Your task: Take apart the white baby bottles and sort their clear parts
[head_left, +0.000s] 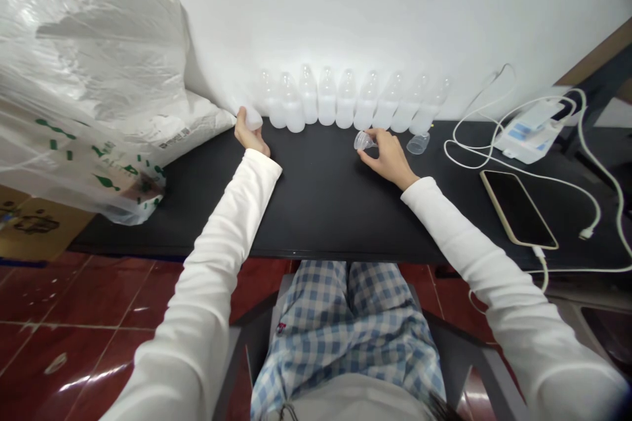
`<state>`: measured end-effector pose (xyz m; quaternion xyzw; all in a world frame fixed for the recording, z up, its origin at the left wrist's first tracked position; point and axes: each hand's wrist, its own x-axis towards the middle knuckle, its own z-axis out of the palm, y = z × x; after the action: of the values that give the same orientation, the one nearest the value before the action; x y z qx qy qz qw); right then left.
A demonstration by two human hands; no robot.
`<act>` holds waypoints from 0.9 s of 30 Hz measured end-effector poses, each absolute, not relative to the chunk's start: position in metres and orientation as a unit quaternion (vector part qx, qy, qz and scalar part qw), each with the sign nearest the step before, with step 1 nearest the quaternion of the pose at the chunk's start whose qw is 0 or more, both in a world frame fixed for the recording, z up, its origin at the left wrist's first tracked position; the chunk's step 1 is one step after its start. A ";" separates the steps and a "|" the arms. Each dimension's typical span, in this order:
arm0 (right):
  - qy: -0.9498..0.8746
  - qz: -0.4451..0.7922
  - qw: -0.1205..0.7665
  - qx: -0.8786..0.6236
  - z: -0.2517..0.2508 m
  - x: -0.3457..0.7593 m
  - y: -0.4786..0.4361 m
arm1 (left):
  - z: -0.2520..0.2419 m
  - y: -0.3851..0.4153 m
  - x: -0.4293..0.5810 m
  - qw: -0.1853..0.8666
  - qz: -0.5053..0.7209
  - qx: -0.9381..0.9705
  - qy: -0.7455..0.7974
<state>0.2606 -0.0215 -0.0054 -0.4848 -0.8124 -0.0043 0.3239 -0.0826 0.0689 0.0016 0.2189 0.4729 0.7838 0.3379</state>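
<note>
My right hand (390, 161) pinches a clear ribbed piece (363, 141), wide end left, narrow end toward my palm, axis roughly sideways. My left hand (253, 138) grips a white bottle (253, 119), base end toward me; far end washes out against the wall (395, 6), tilt unclear. Key relation: bottle lies left of the piece, well apart, black tabletop (320, 197) between. Bottle row (327, 102) stands just behind; loose clear cap (418, 143) just right of my right hand, nearer it.
</note>
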 end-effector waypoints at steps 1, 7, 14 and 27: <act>-0.812 -0.005 0.323 -0.486 -0.005 0.261 -0.021 | 0.001 0.069 -0.083 0.341 0.775 0.222 0.484; -0.814 -0.010 0.318 -0.485 -0.005 0.260 -0.022 | -0.003 0.064 -0.094 0.198 0.699 0.317 0.610; -0.818 -0.027 0.318 -0.479 -0.008 0.260 -0.021 | -0.014 0.065 -0.103 0.208 0.606 0.397 0.658; -0.816 -0.014 0.296 -0.497 -0.006 0.257 -0.024 | -0.005 0.057 -0.084 0.155 0.558 0.397 0.712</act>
<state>0.2573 -0.0243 -0.0059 -0.4967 -0.8158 -0.0137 0.2958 -0.0837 0.0574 -0.0053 0.3968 0.7122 0.5581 0.1545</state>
